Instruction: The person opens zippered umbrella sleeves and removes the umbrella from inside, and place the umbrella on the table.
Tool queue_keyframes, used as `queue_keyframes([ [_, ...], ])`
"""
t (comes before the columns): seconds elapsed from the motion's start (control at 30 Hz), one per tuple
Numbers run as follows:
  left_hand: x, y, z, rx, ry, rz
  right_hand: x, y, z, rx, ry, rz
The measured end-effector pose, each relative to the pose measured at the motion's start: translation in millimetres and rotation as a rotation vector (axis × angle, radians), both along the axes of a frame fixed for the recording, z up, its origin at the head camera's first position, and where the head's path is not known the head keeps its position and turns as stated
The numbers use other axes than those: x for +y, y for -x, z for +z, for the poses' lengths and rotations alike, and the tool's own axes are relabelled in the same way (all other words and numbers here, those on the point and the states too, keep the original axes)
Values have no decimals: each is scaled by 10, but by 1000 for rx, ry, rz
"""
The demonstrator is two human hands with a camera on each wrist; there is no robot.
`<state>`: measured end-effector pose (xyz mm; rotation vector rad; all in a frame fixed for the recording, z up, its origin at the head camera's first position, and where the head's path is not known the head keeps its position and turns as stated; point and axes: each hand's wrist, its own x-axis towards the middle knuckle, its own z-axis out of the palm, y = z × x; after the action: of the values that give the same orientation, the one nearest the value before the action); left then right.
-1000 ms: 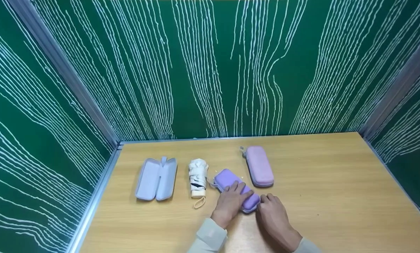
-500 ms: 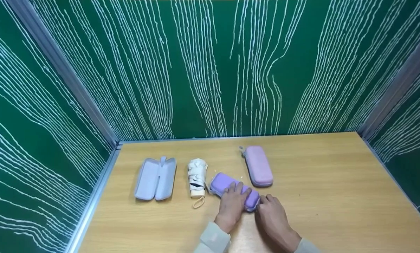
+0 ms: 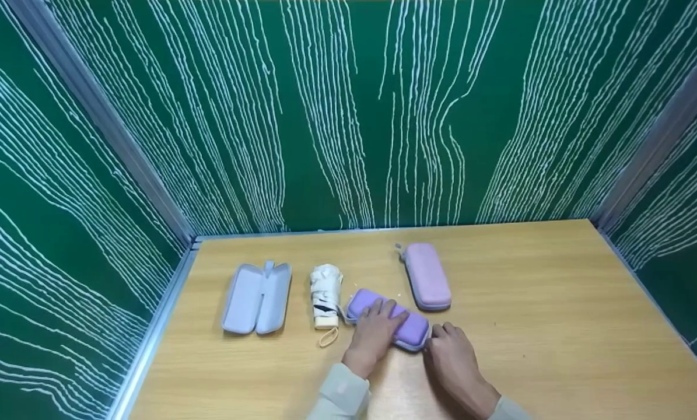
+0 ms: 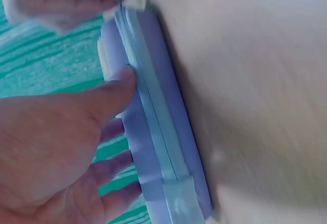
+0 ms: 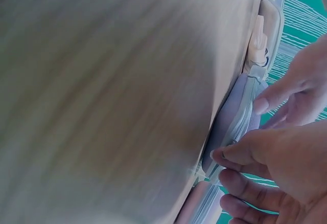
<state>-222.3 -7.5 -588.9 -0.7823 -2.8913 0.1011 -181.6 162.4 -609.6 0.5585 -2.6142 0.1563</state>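
Left hand (image 4: 61,144) on case (image 4: 176,121) (bluish-purple)

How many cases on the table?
3: pale case, open, left of the umbrella; purple case under the left hand; pink case farther back, to the right.

1. Purple case (image 3: 412,331): matt, apparently fabric-covered shell, finely textured at the side in the left wrist view; its zip band (image 4: 151,106) looks like woven cloth.
2. Pink case (image 3: 430,277), far right of it: the same soft, matt finish.
3. Pale open case (image 3: 244,300), left: smooth inside, material unclear.
4. Folded umbrella (image 3: 327,286): thin, wrinkled cloth, with a smooth, plastic-looking handle (image 3: 326,322).
5. Table (image 3: 546,338): wood-grained, smooth, slightly glossy towards the near side.
6. Left edge strip (image 3: 154,338): shiny, metal-looking.
7. Sleeves (image 3: 342,391): matt cloth.
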Motion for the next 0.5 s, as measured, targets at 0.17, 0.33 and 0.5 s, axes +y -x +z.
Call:
queue_keyframes([
  [0.17, -45, 16, 10, -1, 3, 8, 4, -7, 2, -8, 15, -11],
  [0.33, -15, -22, -7, 55, 10, 43, -5, -10, 9, -18, 17, -26],
  [0.5, 21, -67, -38, 118, 64, 88, -29, -19, 24, -46, 3, -45],
])
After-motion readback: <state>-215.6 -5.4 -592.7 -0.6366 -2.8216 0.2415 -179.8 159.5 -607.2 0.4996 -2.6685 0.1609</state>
